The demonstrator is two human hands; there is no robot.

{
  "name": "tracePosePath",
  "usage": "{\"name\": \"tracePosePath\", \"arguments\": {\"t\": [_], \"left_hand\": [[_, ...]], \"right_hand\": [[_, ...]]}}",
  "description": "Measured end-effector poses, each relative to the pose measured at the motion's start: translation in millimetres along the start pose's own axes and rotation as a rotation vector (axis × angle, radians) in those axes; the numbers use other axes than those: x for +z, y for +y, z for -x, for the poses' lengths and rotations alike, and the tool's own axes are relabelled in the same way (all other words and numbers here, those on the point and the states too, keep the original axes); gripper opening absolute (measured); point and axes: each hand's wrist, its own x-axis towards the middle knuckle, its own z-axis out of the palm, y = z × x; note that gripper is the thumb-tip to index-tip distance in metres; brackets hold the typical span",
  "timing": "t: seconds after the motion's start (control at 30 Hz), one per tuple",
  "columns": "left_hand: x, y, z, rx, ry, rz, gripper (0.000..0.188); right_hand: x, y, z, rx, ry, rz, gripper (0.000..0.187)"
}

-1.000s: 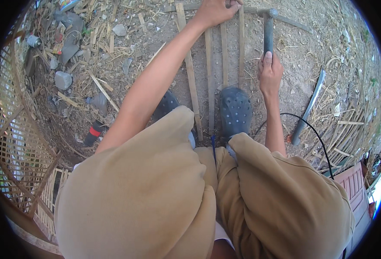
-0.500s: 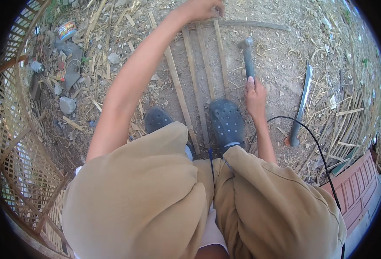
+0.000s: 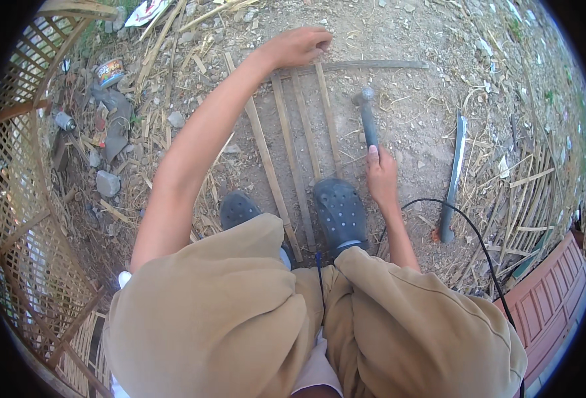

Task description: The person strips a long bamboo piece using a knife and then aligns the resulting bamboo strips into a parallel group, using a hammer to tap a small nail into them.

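My left hand [image 3: 299, 46] reaches to the far side, over the upper ends of several thin wooden slats [image 3: 286, 136]. Its fingers are curled in; whatever they pinch, if anything, is too small to make out. The slats lie side by side on the dirt, and a darker crosspiece strip [image 3: 379, 65] runs across their far ends, partly hidden by that hand. In my right hand [image 3: 382, 174] is a hammer [image 3: 370, 123], gripped by its dark handle with the head pointing away from me, right of the slats.
My dark clogs [image 3: 339, 211] rest on the near ends of the slats. A dark bar [image 3: 453, 179] lies to the right, with a black cable [image 3: 468, 219] beside it. Lattice panel [image 3: 34, 179] stands left; stones, a can [image 3: 64, 121] and wood scraps litter the ground. A reddish panel [image 3: 548, 298] lies lower right.
The whole scene sits lower in the picture, as the view has tilted. Both hands keep nearly the same places relative to the slats, and the hammer stays in the right one.
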Motion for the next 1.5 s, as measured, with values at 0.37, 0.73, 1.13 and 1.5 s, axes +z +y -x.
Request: {"name": "tracePosePath", "arguments": {"t": [0.37, 0.73, 1.13, 1.5], "left_hand": [[-2, 8, 21, 0.006, 0.134, 0.128, 0.011], [13, 14, 40, -0.046, 0.172, 0.143, 0.012], [5, 23, 29, -0.031, 0.033, -0.092, 0.015], [23, 40, 32, -0.212, 0.221, 0.183, 0.02]], "right_hand": [[0, 1, -3, -0.018, 0.004, -0.016, 0.046], [3, 6, -5, -0.023, 0.002, -0.018, 0.046], [5, 6, -5, -0.005, -0.004, -0.038, 0.05], [5, 9, -5, -0.019, 0.006, -0.006, 0.051]]}}
